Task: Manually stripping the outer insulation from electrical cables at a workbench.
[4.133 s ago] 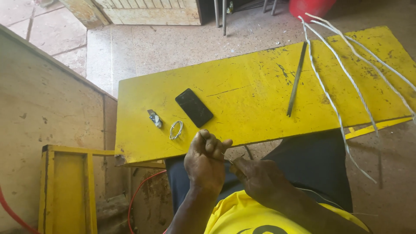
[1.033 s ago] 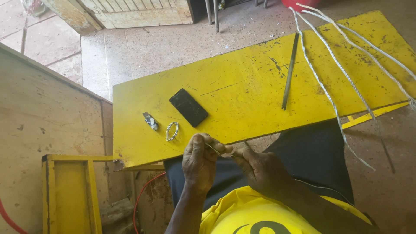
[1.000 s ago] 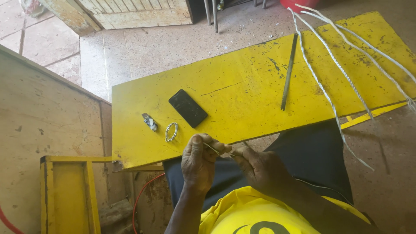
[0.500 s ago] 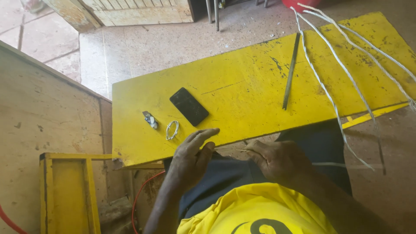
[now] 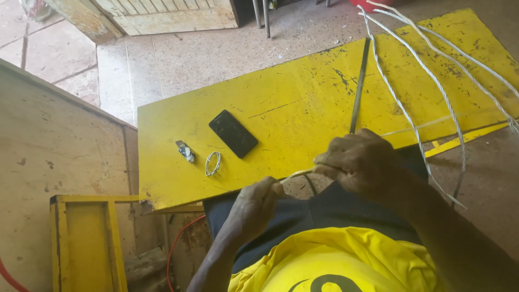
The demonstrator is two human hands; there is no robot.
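- Since half a second ago our hands have closed again on the wire: then the left one was spread flat near the bench edge, now both are curled shut.
- Nearest us, our left hand is a fist clamped on the lower end of a short pale wire piece, just below the near edge of the yellow bench.
- Our right hand pinches the other end between closed fingers, a little higher and to the right.
- Between the two hands the wire piece runs with its long axis from lower left to upper right, held above our lap and not resting on the bench.
- On the bench, left of our hands, lie a small wire loop, a small metal clip and a black phone, close together.
- Farther off, a dark metal rod lies pointing away from us, nearly upright in the view.
- Long white twisted wires cross the far right of the bench and hang over its near edge.
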